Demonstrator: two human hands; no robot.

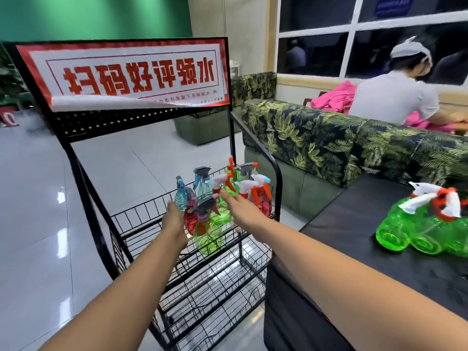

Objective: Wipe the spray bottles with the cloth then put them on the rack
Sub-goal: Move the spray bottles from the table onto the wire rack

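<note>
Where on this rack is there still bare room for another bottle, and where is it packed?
Free: the left part of the top shelf, between its left rail and the standing bottles; the lower shelves under it; the near stretch of the black table, short of the green bottles lying there. Crowded: the top shelf's right half, packed with bottles.

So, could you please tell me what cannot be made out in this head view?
Left hand: its own back hides the fingers, so a grip on the blue bottle is uncertain.
Green bottles at right: cut off by the frame's right edge, count unclear.
Sign small print: blurred, partly covered by its peeling paper.
Cloth: nowhere in view.
</note>
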